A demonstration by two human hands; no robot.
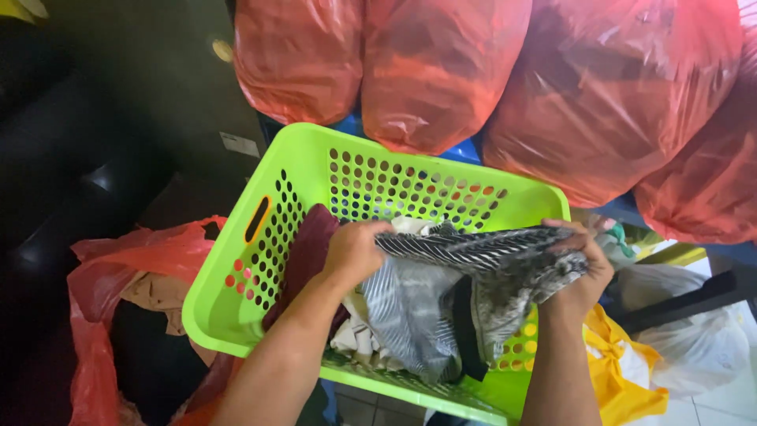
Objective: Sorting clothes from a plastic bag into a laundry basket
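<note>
A black-and-white patterned garment (465, 272) is stretched between both hands above a lime-green perforated laundry basket (371, 177). My left hand (352, 251) grips its left end over the middle of the basket. At the basket's right rim, my right hand (579, 264) clutches the bunched right end. The rest of the garment hangs down into the basket. A dark maroon cloth (306, 252) lies against the basket's left inner wall, and pale crumpled clothes (356, 335) sit under the hanging garment.
Several large red plastic bags (441, 71) stuffed full stand behind the basket. An open red bag (134, 268) with clothes sits at the left. A yellow bag (619, 363) and clear plastic bags (694, 339) lie at the right on pale tiles.
</note>
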